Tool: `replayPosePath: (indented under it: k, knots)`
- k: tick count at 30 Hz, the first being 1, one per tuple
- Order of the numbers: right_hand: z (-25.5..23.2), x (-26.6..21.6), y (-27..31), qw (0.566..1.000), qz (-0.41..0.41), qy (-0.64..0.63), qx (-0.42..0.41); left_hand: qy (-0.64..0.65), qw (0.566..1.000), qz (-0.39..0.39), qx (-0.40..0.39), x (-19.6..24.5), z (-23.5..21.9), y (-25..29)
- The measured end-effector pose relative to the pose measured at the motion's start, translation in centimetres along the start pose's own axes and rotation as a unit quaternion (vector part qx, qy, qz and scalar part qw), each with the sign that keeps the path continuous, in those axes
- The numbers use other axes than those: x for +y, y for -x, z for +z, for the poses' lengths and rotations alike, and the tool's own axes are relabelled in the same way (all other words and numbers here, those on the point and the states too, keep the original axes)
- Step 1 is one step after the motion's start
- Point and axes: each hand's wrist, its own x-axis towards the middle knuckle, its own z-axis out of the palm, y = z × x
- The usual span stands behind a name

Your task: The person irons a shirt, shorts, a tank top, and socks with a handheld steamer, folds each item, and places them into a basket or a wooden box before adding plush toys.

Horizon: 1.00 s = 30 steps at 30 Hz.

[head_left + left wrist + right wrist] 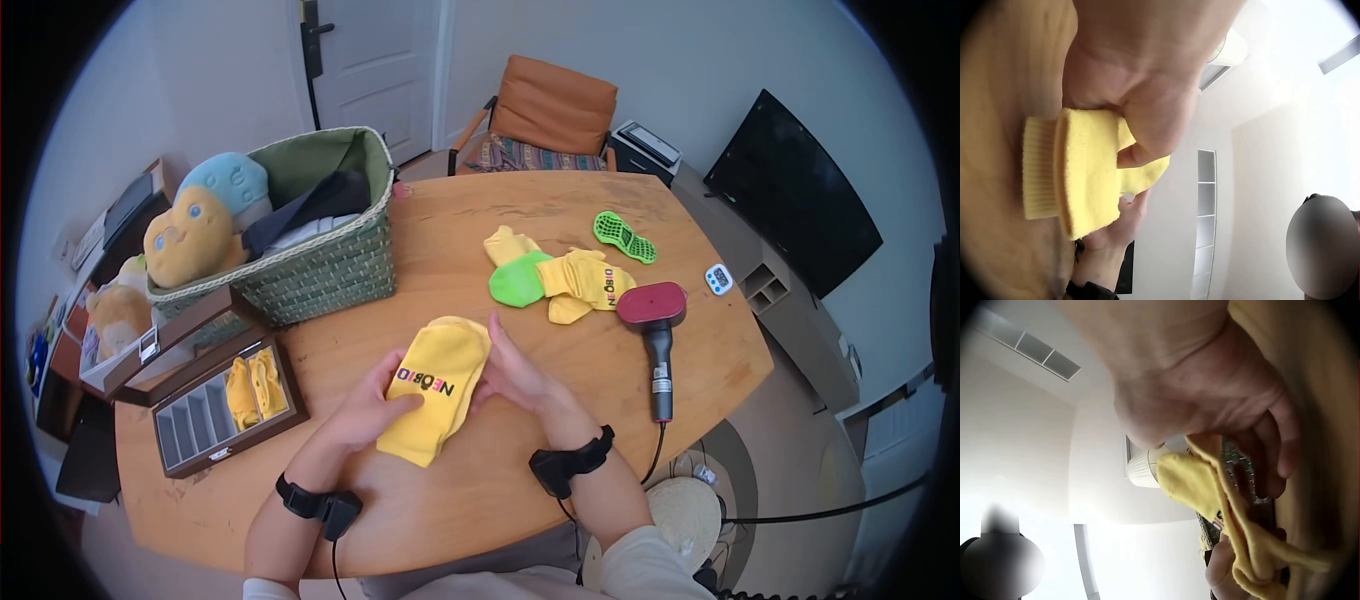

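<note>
A pair of yellow socks (pixel 432 385) with "NEOBIO" lettering is held flat over the wooden table. My left hand (pixel 372 405) pinches it near the cuff end, thumb on top across the lettering and fingers beneath. The ribbed cuffs (pixel 1041 169) show in the left wrist view. At the toe end, my right hand (pixel 515 370) lies along the socks' edge with its thumb up and fingers extended. In the right wrist view, the fingers (pixel 1282 437) are loosely extended beside the folded fabric (pixel 1194 481), not curled round it.
A brown lidded box (pixel 290 425) with grey compartments holds folded yellow socks at the left. Behind it stands a green woven basket (pixel 330 270) with plush toys and cloth. More yellow socks (pixel 580 275), a green dotted sole shape (pixel 625 237), a handheld steamer (pixel 657 345) and a timer (pixel 718 279) lie right.
</note>
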Motion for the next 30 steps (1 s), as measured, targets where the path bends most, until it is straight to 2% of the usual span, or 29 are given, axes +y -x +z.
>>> replayPosePath:
  k: [1, 2, 3, 4, 5, 6, 7, 8, 10, 11, 12, 13, 14, 15, 16, 17, 19, 21, 23, 24, 26, 28, 30]
  knots:
    - [0.0, -0.1, -0.3, 0.999, -0.036, -0.017, -0.035, -0.027, 0.998, -0.042, 0.031, -0.6, 0.0, -0.5]
    - [0.3, 0.0, -0.4, 0.994, -0.074, -0.080, 0.010, -0.026, 0.999, -0.040, 0.024, -0.8, 0.3, -0.6]
    - [0.5, 0.3, -0.6, 0.994, -0.074, -0.080, 0.017, -0.008, 0.997, -0.061, 0.052, -1.1, 0.7, -0.6]
    - [0.7, 0.7, -1.0, 0.985, -0.167, 0.014, 0.030, 0.009, 0.993, -0.083, 0.082, -1.1, 1.0, -0.6]
    - [0.8, 0.9, -1.1, 0.959, -0.257, 0.107, 0.041, 0.008, 0.993, -0.084, 0.078, -0.8, 1.2, -0.5]
    - [0.7, 0.8, -1.1, 0.972, -0.225, 0.060, 0.031, 0.050, 0.992, -0.093, 0.065, -0.2, 1.4, -0.4]
    - [0.8, 0.9, -1.3, 0.972, -0.226, 0.058, 0.034, 0.092, 0.989, -0.103, 0.053, 0.4, 1.6, -0.1]
    - [1.0, 1.1, -1.5, 0.979, -0.203, 0.022, 0.025, 0.090, 0.989, -0.104, 0.051, 0.9, 1.6, 0.2]
    - [1.2, 0.6, -1.2, 0.983, -0.181, -0.014, 0.016, 0.209, 0.967, -0.145, 0.005, 1.8, 1.3, 0.4]
    - [1.7, -0.4, -0.6, 0.996, -0.083, -0.010, 0.016, 0.209, 0.967, -0.146, 0.006, 1.7, 1.0, 0.2]
    - [2.0, -0.8, -0.3, 1.000, 0.018, -0.005, 0.014, 0.127, 0.986, -0.108, 0.026, 1.2, 0.7, -0.1]
    - [1.8, 0.3, -1.0, 1.000, 0.020, -0.007, 0.009, 0.043, 0.996, -0.069, 0.048, 0.7, 0.3, -0.4]
    - [1.5, 2.4, -2.2, 0.991, -0.111, 0.036, 0.060, 0.043, 0.995, -0.071, 0.056, -0.1, -0.1, -0.8]
    - [1.6, 3.6, -3.2, 0.962, -0.241, 0.075, 0.107, 0.008, 0.998, 0.001, 0.069, -1.0, -0.5, -1.2]
    - [1.9, 3.5, -3.3, 0.964, -0.239, 0.071, 0.096, -0.028, 0.993, 0.073, 0.084, -1.6, -0.9, -1.3]
    - [1.6, 3.1, -3.0, 0.964, -0.224, 0.094, 0.108, -0.031, 0.993, 0.070, 0.095, -2.0, -1.2, -1.3]
    - [1.3, 3.0, -3.0, 0.965, -0.209, 0.117, 0.112, -0.086, 0.982, 0.134, 0.101, -2.2, -1.2, -1.5]
    - [0.8, 3.5, -3.4, 0.912, -0.307, 0.230, 0.147, -0.058, 0.984, 0.131, 0.107, -1.3, -0.9, -1.5]
    - [1.1, 3.3, -3.2, 0.913, -0.311, 0.223, 0.142, -0.011, 0.994, 0.063, 0.092, -0.7, -0.9, -1.5]
    - [1.4, 3.1, -3.1, 0.913, -0.316, 0.217, 0.140, -0.010, 0.994, 0.063, 0.094, -1.1, -1.0, -1.5]
    - [2.0, 2.6, -2.6, 0.913, -0.318, 0.213, 0.143, -0.137, 0.985, 0.077, 0.064, -2.4, -1.2, -1.6]
    - [2.1, 2.3, -2.5, 0.912, -0.321, 0.209, 0.146, -0.163, 0.980, 0.087, 0.068, -2.7, -1.4, -1.5]
    - [1.8, 2.1, -2.3, 0.911, -0.314, 0.247, 0.105, -0.188, 0.975, 0.097, 0.074, -2.7, -1.3, -1.5]
